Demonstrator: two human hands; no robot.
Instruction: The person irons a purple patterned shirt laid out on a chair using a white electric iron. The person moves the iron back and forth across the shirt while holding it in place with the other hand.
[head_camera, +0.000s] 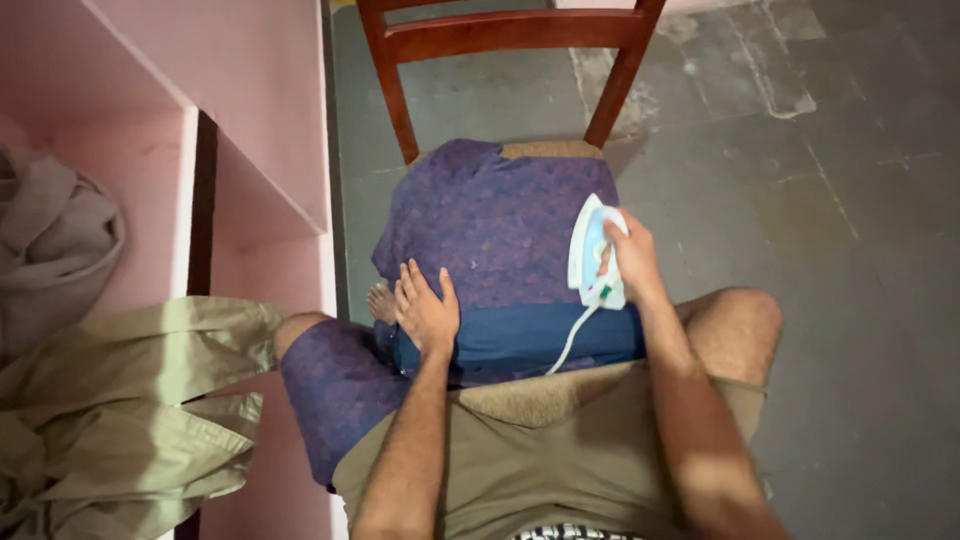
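Two hands work the pressing step. At 7 o'clock the left hand (427, 312) lies flat, fingers spread, pinning the purple garment (480, 225) on the wooden chair (510, 35). At 3 o'clock the right hand (632, 262) clamps the white iron (592, 252) (cord trailing); next, judging by the creases, smooth strokes.

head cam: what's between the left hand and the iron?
Only cloth: a bare stretch of the purple patterned garment spread on the chair seat separates the left hand from the white iron held by the right hand. Head view.
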